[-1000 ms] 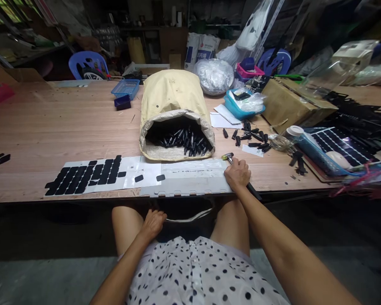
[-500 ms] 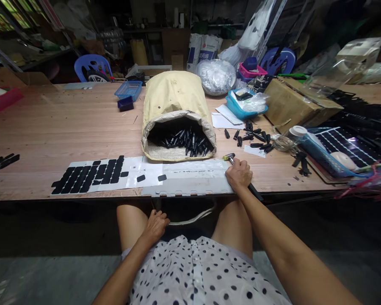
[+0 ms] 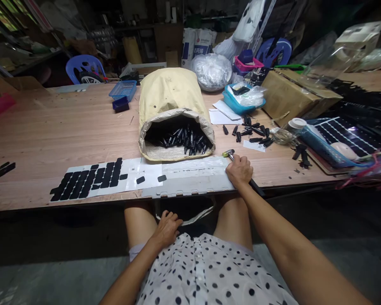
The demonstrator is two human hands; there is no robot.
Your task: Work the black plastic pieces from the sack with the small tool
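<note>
My right hand is closed around the dark handle of a small hammer, whose yellow-tipped head points up and left. That hand rests at the table's front edge, at the right end of a grey board. Low over my lap, my left hand has its fingers curled beside the pale rim of what looks like a bag under the table. What those fingers hold, if anything, is hidden. Ahead, a cream sack lies on its side, its mouth facing me, with several glossy black parts inside.
Black stickers cover a white sheet on the left. Loose black parts lie right of the sack, near a blue basin and a cardboard box. A blue basket stands far right, a small blue basket farther back.
My left hand has shifted right along the pale rim over my lap. My right hand stays on the hammer in nearly the same place. The camera view has turned slightly.
</note>
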